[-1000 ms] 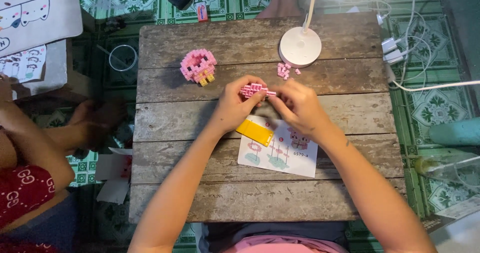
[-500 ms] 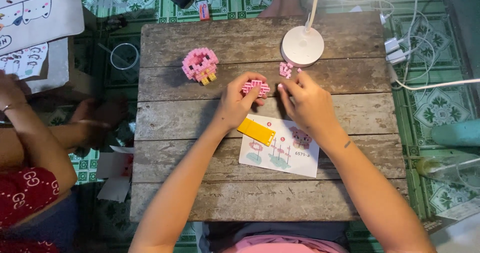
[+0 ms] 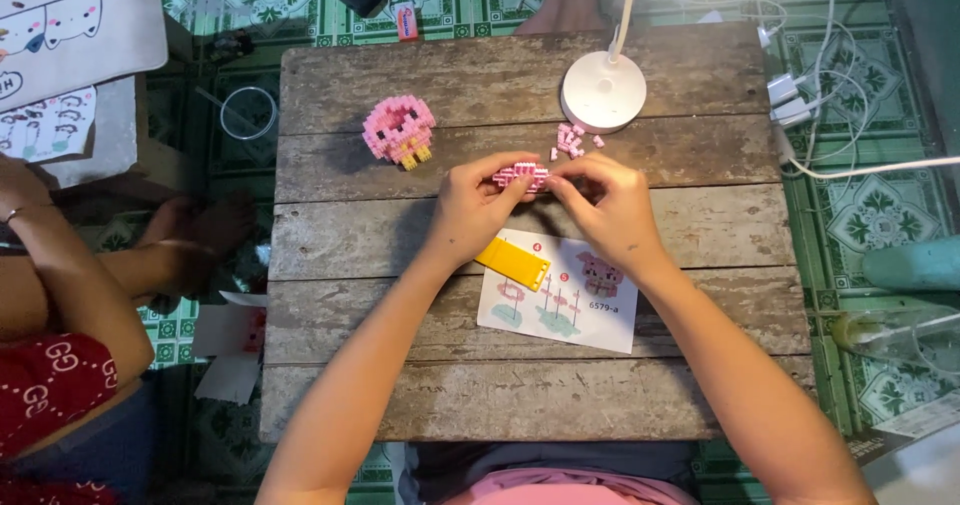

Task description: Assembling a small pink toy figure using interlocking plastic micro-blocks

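Observation:
Over the middle of a weathered wooden table (image 3: 380,395), my left hand (image 3: 478,208) and my right hand (image 3: 608,208) meet on a small pink brick assembly (image 3: 521,174), each pinching one end of it. Just beyond my right hand lies a scatter of loose pink bricks (image 3: 570,140). A finished pink brick figure (image 3: 399,130) with yellow feet stands further left. Below my hands lie a printed instruction sheet (image 3: 560,300) and a yellow flat tool (image 3: 514,262) on its corner.
A white lamp base (image 3: 603,92) stands at the back of the table with cables (image 3: 850,165) trailing right. Another person sits at the left, arm (image 3: 70,285) on knee. Green tiled floor surrounds the table; paper sheets (image 3: 60,25) lie at upper left.
My right hand reached toward the loose pink bricks near the lamp half a second ago and has come back to the pink assembly. My left hand kept hold of the assembly.

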